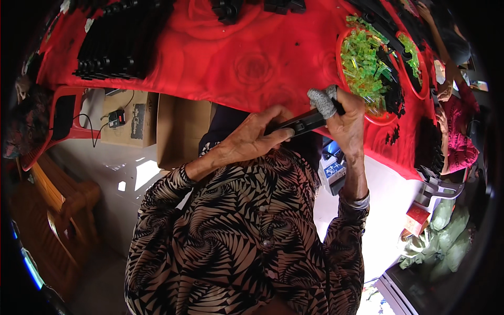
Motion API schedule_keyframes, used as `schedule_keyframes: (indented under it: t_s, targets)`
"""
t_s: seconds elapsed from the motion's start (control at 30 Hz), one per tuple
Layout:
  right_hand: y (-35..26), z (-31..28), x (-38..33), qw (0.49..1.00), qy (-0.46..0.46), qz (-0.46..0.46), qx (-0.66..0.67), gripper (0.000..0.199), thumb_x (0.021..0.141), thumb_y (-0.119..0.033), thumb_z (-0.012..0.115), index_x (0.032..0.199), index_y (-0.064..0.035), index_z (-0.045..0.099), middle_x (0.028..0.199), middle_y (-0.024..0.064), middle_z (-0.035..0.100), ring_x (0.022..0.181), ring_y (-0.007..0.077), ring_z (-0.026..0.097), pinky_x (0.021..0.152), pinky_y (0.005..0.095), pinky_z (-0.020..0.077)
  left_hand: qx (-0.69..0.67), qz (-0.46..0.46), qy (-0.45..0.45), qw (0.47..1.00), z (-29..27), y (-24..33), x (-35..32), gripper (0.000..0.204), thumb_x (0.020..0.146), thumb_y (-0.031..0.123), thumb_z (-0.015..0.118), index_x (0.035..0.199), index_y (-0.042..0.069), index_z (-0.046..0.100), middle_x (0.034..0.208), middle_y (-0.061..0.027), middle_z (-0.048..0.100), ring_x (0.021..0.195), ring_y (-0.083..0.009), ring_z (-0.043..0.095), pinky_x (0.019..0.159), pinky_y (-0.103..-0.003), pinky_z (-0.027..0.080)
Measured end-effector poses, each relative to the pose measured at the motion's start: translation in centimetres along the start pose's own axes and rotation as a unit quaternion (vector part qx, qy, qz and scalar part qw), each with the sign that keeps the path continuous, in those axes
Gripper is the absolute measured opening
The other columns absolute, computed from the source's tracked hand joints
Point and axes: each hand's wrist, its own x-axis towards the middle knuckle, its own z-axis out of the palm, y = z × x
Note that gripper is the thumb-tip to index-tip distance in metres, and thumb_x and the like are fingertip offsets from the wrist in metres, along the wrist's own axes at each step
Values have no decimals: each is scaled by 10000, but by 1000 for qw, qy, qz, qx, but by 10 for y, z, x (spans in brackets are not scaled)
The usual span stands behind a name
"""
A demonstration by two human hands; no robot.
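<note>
A long black plastic part (302, 125) is held between my hands, in front of my chest at the table's near edge. It tilts up toward the right. My left hand (249, 135) is closed round its left end, thumb along the near side. My right hand (347, 123) is closed at the other end, with grey cloth covers (322, 103) on some of its digits. My right fingers partly hide that end, so I cannot make out its shape. Just right of my right hand, a red basket (380, 120) holds yellow-green translucent pieces (362, 63) and some black pieces.
A red rose-patterned cloth (252, 71) covers the table. Rows of black parts (110, 50) lie at the far left, with more black parts (227, 10) at the back. Beyond the basket is a second red basket (424, 94); another person's arm (446, 86) shows there. Left below stands an open cardboard box (181, 128).
</note>
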Motion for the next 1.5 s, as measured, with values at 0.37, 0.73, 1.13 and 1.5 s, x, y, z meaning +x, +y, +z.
schedule_keyframes:
  t_s: [0.37,0.73,1.13,1.5]
  targets:
    - [33,-8,13,986,-45,66,145,106,909,-140,699,928,-39,721,670,0,651,534,21,518,450,199,374,-303,-94,-146,937,-12,-14,1,491,1018,365,483,1260,-60,524,1079,-157,650,896,-178,665,781,-286,555]
    - [33,-12,0,979,69,93,169,332,991,-267,588,1175,8,607,1003,117,702,720,116,625,606,235,471,-381,-57,-17,923,-10,-9,-1,449,1024,277,464,1321,-60,474,1054,-153,624,866,-181,625,790,-310,533]
    - [-8,28,-48,987,102,57,111,344,784,75,734,1109,-24,676,891,34,688,744,86,631,664,234,516,-344,-40,91,934,-2,-7,-3,317,1032,277,466,1192,7,512,1042,-127,631,844,-174,618,768,-310,518]
    - [-26,37,-54,994,-30,32,-103,880,650,3,735,1452,-33,375,1161,219,590,941,393,634,747,447,553,-184,-60,142,971,15,-14,-6,326,1026,271,502,1220,15,553,1023,-46,648,920,-106,610,804,-256,495]
